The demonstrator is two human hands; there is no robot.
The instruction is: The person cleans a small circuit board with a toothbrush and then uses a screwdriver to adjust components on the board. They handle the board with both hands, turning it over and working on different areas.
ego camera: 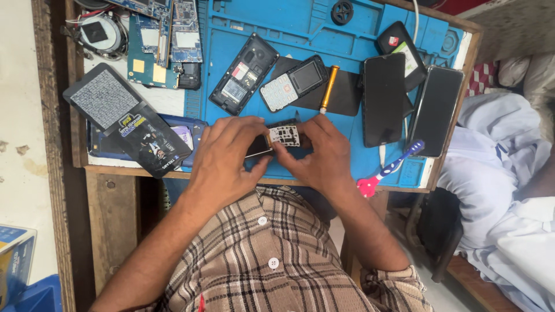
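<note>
Head view: a person in a checked shirt leans over a small wooden table (115, 173) covered by a blue repair mat (347, 34).
Left hand: the left hand (228, 153) curls around a small phone part (283, 136), its grip closed on the dark left end.
Right hand: the right hand (321, 156) pinches the same part from the other side, thumb and fingers shut on it.
Where the part is: held just above the near edge of the mat, between both hands; its pale keypad face points up.
Done so far: a keypad phone lies open, its back shell (243, 74) showing bare insides and its front half (292, 82) beside it, so I judge the stripping-down is well along.
Left to do: the pieces are apart and nothing looks closed up again yet.
Tools: a brass-handled screwdriver (329, 86) lies by the front half; a blue toothbrush (399, 162) rests near the right edge.
Mat trays: the moulded pockets along the top hold a small black wheel (342, 11); other contents are too small to tell.
Nearby: two dark smartphones (384, 98) lie on the right, circuit boards (167, 34) at the far left.
</note>
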